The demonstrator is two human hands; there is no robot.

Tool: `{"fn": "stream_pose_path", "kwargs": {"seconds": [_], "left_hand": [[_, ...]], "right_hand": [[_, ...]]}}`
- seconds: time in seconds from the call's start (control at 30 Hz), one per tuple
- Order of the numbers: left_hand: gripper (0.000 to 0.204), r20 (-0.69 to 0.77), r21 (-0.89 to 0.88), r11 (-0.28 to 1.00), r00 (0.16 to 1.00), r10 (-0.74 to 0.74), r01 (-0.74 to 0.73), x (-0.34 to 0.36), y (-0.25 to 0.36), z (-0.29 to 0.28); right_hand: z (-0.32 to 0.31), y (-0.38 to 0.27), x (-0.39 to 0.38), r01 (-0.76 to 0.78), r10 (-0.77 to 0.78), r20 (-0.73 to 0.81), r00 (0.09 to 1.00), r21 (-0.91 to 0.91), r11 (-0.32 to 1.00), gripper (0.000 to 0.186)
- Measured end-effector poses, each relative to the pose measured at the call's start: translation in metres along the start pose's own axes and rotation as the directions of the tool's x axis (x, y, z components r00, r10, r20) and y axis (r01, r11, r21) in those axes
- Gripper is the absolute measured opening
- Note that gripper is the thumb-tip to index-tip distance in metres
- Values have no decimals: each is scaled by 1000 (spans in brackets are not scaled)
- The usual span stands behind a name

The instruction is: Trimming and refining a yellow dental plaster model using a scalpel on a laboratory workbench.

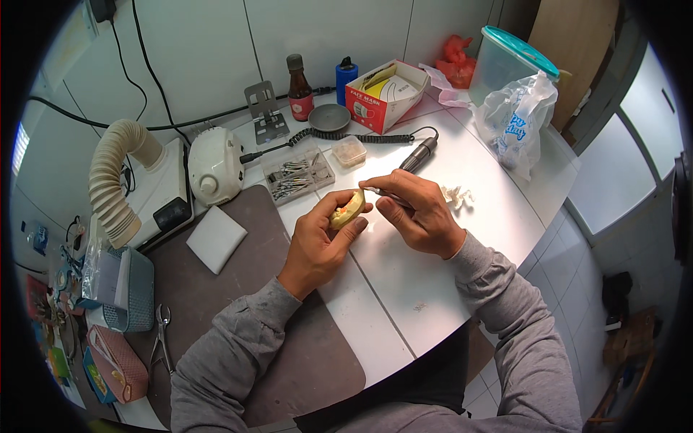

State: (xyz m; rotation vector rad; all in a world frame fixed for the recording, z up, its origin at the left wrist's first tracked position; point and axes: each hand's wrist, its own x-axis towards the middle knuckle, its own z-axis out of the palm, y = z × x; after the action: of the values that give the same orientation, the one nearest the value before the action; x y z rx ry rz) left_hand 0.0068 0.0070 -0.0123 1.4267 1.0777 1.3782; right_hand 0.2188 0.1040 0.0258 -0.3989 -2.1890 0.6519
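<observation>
My left hand (319, 237) grips a pale yellow, curved dental cast (350, 209) between thumb and fingers, above the white table. Small orange-red spots show on the cast. My right hand (424, 216) is closed round a slim pen-like tool (373, 190), its tip close to the upper end of the cast; whether it touches I cannot tell. Just beyond the right hand lies a dark rotary handpiece (420, 153) on a coiled cord, its lower end hidden by the hand. Crumpled white tissue (458, 196) lies to the right of that hand.
A bur box (299, 175), small clear box (349, 152) and white control unit (215, 166) stand beyond my hands. Farther back are a brown bottle (300, 94) and mask box (386, 101). Left are a hose (108, 173), white pad (216, 240), basket (137, 289) and pliers (162, 335).
</observation>
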Motion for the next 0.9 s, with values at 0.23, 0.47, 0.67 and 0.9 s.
{"fn": "stream_pose_path", "kwargs": {"seconds": [0.23, 0.47, 0.67, 0.9], "left_hand": [[52, -43, 19, 1000, 999, 16, -15, 2, 4, 1], [52, -39, 52, 996, 997, 68, -66, 1, 2, 0], [49, 6, 106, 994, 1000, -26, 25, 1, 6, -5], [51, -29, 41, 998, 999, -37, 38, 1, 3, -2]], "right_hand": [[-1, -2, -1, -49, 49, -3, 999, -12, 999, 30], [0, -1, -2, -49, 49, 17, 999, -41, 998, 19], [0, -3, -1, -62, 65, 49, 997, -72, 996, 18], [2, 0, -2, -18, 20, 40, 999, -55, 998, 19]]}}
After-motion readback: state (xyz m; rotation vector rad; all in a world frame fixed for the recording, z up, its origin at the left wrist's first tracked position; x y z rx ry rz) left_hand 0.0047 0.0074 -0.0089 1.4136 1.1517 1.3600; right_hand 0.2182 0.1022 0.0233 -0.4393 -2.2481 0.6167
